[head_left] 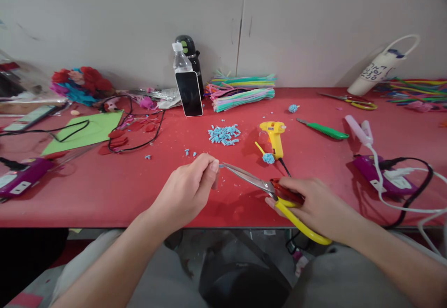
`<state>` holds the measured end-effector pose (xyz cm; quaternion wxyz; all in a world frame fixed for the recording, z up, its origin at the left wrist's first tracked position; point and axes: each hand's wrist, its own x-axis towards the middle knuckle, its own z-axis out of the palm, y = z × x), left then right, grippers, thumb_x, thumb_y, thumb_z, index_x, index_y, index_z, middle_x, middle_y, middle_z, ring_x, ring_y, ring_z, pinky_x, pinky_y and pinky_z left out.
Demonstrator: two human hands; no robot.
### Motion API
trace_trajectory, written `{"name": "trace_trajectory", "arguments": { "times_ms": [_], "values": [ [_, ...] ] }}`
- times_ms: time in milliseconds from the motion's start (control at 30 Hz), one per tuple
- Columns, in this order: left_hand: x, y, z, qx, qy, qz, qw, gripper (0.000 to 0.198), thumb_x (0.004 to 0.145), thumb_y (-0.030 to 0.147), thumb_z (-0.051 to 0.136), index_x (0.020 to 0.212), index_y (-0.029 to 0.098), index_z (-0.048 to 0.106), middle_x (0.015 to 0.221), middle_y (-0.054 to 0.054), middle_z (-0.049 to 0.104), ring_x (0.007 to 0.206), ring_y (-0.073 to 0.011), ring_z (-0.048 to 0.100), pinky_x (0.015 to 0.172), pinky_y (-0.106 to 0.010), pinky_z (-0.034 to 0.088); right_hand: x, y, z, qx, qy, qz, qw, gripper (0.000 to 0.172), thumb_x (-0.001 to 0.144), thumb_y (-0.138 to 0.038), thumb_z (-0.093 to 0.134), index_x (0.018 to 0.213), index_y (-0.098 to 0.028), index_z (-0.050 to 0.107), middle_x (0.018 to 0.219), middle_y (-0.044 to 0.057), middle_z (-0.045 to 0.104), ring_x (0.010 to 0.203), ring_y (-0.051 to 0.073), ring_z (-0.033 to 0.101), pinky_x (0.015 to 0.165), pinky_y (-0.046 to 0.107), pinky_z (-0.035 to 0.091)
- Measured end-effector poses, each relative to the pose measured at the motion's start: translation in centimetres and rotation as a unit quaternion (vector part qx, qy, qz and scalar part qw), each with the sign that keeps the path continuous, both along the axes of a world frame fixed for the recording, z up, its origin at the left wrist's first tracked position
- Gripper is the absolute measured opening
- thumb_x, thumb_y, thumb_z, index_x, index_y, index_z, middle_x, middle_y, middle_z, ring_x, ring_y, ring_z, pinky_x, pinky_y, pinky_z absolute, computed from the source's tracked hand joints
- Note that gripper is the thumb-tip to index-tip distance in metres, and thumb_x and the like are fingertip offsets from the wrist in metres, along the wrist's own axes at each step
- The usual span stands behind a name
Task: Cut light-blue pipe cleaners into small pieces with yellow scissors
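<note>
Over the front of the red table (104, 191), the left hand (190, 184) has thumb and forefinger pinched together on a small blue piece (221, 165), its end poking out toward the scissors (249, 177)! The right hand (314, 201) has its fingers wrapped around their red-and-yellow handles, blade tips right at the piece; whether they touch, I can't tell. Just beyond lies a pile of blue bits (223, 135), with the yellow glue gun (275, 136) to its right.

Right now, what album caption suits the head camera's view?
Right hand holds scissors beside left hand; blue snippets piled beyond on red table.
</note>
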<state>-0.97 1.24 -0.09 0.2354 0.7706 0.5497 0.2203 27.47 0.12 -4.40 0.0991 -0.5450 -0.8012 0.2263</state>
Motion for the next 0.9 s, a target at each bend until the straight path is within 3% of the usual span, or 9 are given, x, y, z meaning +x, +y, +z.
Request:
{"name": "trace_trajectory", "arguments": {
  "times_ms": [167,300,600,900],
  "values": [
    [-0.1,-0.1,-0.1,0.001,-0.006,0.002,1.000,0.034,0.103,0.038,0.029,0.079,0.021,0.046,0.067,0.003,0.058,0.060,-0.0121,0.052,0.060,-0.027,0.037,0.1,0.1,-0.4,-0.001,-0.007,-0.007,1.000,0.029,0.084,-0.040,0.063,0.070,-0.023,0.044,0.057,-0.007,0.042,0.051,0.010,0.033,0.047,0.023,0.024],
    [0.0,-0.1,-0.4,0.008,-0.014,0.001,1.000,0.033,0.103,0.038,0.029,0.080,0.021,0.046,0.069,0.003,0.059,0.062,-0.0120,0.053,0.061,-0.026,0.037,0.1,0.0,-0.6,-0.006,-0.008,-0.023,1.000,0.036,0.086,-0.050,0.060,0.068,-0.022,0.045,0.056,-0.007,0.039,0.050,0.010,0.030,0.047,0.023,0.024],
    [-0.1,-0.1,-0.1,0.006,-0.005,-0.003,1.000,0.032,0.103,0.036,0.030,0.080,0.021,0.047,0.070,0.002,0.061,0.062,-0.0123,0.054,0.061,-0.026,0.038,-0.6,-0.1,0.9,-0.041,0.034,-0.028,0.998,0.041,0.087,-0.052,0.059,0.068,-0.022,0.037,0.057,-0.007,0.035,0.054,0.010,0.026,0.048,0.022,0.024],
    [0.1,-0.1,0.1,0.012,0.003,-0.001,1.000,0.033,0.102,0.036,0.029,0.080,0.021,0.046,0.069,0.001,0.061,0.061,-0.0130,0.055,0.059,-0.026,0.039,-0.2,-0.2,0.2,-0.037,0.035,-0.011,0.999,0.041,0.086,-0.050,0.061,0.067,-0.022,0.037,0.057,-0.007,0.034,0.054,0.011,0.025,0.047,0.022,0.022]
  ]
}}
